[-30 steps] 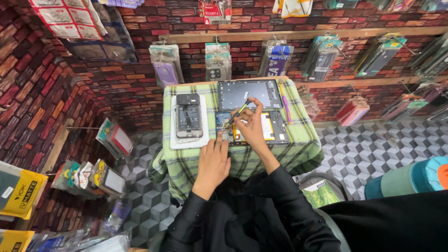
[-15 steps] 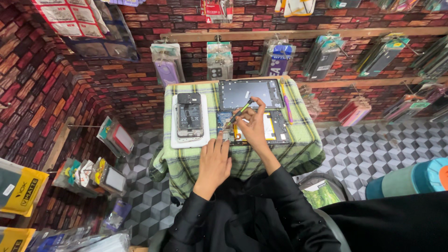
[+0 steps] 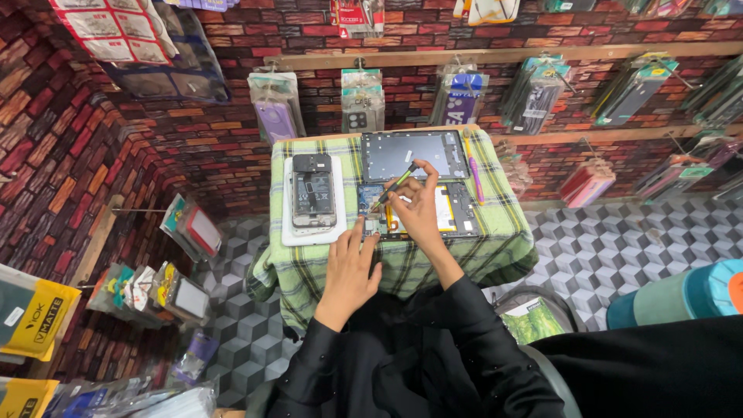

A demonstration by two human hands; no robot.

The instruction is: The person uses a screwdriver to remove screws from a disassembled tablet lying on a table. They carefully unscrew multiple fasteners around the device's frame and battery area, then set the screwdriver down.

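Brick-patterned walls hung with packaged phone cases close in around a small tabletop draped in a green checked cloth, and I look straight down on it. My right hand sits over the opened tablet, its fingers pinched around a thin green and black screwdriver whose tip angles down toward the circuit board at the tablet's left end. The tablet lies near the front middle of the cloth, its yellow battery showing just beside my knuckles. My left hand rests flat at the front edge of the tabletop, fingers spread and loose, grasping nothing, its fingertips touching the lower left corner of the tablet. Behind the tablet lies its dark back panel, flat and near the wall. To the left, an opened phone rests on a white pad. A pink pen lies along the right side of the panel.
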